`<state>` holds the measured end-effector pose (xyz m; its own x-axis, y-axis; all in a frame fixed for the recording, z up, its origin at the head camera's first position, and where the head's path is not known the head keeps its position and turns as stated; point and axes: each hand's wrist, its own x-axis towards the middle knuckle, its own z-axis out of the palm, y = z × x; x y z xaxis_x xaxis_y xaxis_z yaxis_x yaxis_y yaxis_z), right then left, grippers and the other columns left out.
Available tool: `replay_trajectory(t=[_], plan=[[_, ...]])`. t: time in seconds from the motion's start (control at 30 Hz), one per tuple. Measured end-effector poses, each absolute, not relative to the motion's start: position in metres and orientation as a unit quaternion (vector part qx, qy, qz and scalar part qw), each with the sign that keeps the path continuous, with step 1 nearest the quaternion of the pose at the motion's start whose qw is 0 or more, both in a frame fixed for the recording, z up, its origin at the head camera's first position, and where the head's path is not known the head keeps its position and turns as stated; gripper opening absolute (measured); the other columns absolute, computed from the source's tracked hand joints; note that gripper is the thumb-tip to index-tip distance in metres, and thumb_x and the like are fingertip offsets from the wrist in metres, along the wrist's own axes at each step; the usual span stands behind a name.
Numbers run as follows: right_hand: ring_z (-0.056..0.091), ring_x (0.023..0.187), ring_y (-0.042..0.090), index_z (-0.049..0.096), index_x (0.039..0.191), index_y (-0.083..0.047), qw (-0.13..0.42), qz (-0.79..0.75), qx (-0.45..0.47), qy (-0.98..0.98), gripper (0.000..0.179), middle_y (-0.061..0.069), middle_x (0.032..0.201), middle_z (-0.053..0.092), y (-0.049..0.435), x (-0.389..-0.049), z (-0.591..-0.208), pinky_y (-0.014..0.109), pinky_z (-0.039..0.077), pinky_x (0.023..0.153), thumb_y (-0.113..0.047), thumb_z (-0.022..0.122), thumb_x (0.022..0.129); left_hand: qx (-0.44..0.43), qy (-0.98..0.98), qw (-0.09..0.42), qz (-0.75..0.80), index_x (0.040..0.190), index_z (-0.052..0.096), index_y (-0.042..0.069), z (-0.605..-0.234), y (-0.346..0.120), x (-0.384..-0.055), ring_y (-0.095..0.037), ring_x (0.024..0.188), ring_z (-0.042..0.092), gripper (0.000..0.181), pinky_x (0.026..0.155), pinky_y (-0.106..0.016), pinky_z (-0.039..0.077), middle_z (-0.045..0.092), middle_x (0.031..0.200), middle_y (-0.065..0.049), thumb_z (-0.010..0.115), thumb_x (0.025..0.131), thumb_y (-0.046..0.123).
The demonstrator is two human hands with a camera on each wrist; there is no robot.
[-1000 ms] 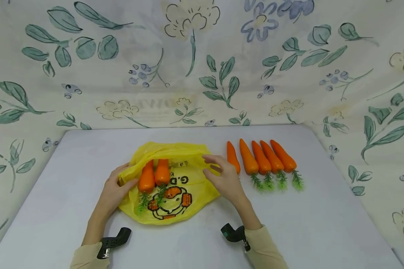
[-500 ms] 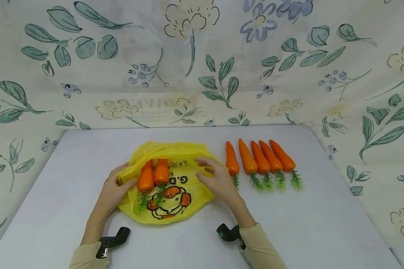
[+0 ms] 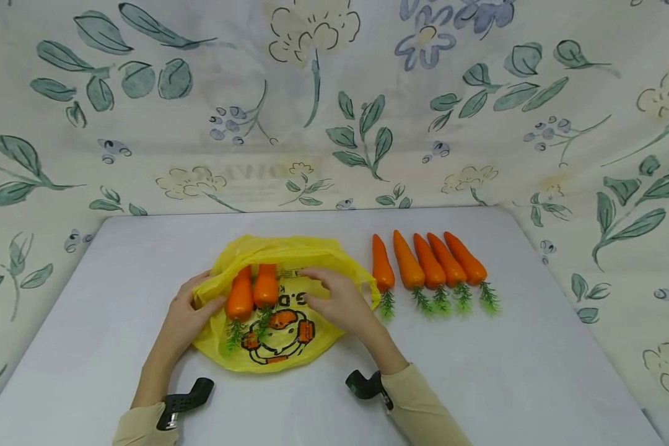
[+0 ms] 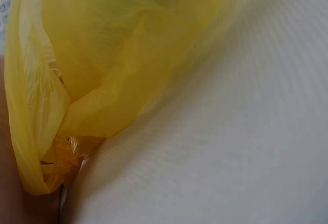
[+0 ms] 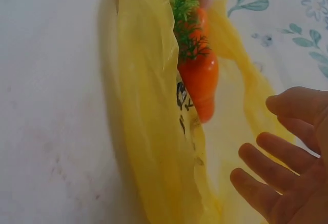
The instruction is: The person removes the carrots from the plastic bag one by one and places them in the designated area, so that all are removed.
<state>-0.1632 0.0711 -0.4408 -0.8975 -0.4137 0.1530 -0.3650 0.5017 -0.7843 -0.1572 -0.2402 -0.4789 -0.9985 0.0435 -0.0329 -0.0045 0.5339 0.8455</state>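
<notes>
A yellow plastic bag (image 3: 323, 337) with a cartoon print lies on the table, its mouth gaping. Two orange carrots (image 3: 240, 297) with green tops lie in the mouth; one carrot (image 5: 200, 75) also shows in the right wrist view. My left hand (image 3: 185, 316) grips the bag's left edge, thumb on the near side. In the left wrist view, the bag's crumpled rim (image 4: 31, 131) runs down to that hand. Over the right part of the mouth is my right hand (image 3: 340, 303), fingers loosely bent and spread, holding nothing.
Several more carrots (image 3: 409, 263) lie in a row right of the bag, green tops toward me. The leftmost loose carrot (image 3: 383, 266) is close to the bag's right edge. Behind the white table (image 3: 507, 359) hangs a floral cloth (image 3: 312, 155).
My right hand has moved left from the bag's right edge to over its mouth, uncovering the leftmost loose carrot and the bag's right rim. The left hand keeps its grip.
</notes>
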Motion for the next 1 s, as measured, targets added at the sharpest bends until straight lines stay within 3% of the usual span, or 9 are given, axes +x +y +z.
replay_trajectory(t=[0.53, 0.67, 0.9, 1.0], plan=[[0.05, 0.132, 0.02, 0.058, 0.138, -0.013, 0.082, -0.445, -0.229, 0.862, 0.045, 0.0, 0.142, 0.056, 0.04, -0.173, -0.43, 0.037, 0.044, 0.105, -0.018, 0.067, 0.094, 0.016, 0.876, 0.016, 0.482, 0.153, 0.032, 0.002, -0.48, -0.241, -0.156, -0.049, 0.138, 0.026, 0.072, 0.107, -0.068, 0.025, 0.026, 0.156, -0.027, 0.062, 0.097, 0.036], [0.054, 0.126, 0.02, 0.054, 0.142, -0.017, 0.102, -0.422, -0.227, 0.872, 0.049, -0.002, 0.145, 0.053, 0.025, -0.173, -0.429, 0.036, 0.046, 0.102, -0.02, 0.067, 0.095, 0.015, 0.876, 0.016, 0.483, 0.153, 0.032, 0.001, -0.48, -0.242, -0.156, -0.048, 0.138, 0.027, 0.072, 0.107, -0.069, 0.024, 0.026, 0.156, -0.027, 0.061, 0.097, 0.037], [0.038, 0.142, 0.023, 0.048, 0.148, -0.021, 0.11, -0.387, -0.225, 0.887, 0.057, 0.005, 0.156, 0.039, 0.008, -0.173, -0.425, 0.041, 0.038, 0.111, -0.018, 0.067, 0.094, 0.022, 0.873, 0.017, 0.487, 0.152, 0.033, 0.002, -0.481, -0.242, -0.157, -0.046, 0.136, 0.03, 0.07, 0.107, -0.066, 0.027, 0.027, 0.156, -0.026, 0.063, 0.097, 0.033], [0.037, 0.142, 0.026, 0.045, 0.149, -0.021, 0.115, -0.383, -0.223, 0.889, 0.06, 0.008, 0.159, 0.032, 0.005, -0.173, -0.426, 0.041, 0.041, 0.108, -0.015, 0.066, 0.093, 0.025, 0.873, 0.018, 0.486, 0.152, 0.033, 0.001, -0.481, -0.243, -0.158, -0.044, 0.135, 0.032, 0.069, 0.105, -0.064, 0.03, 0.027, 0.156, -0.027, 0.063, 0.097, 0.031]])
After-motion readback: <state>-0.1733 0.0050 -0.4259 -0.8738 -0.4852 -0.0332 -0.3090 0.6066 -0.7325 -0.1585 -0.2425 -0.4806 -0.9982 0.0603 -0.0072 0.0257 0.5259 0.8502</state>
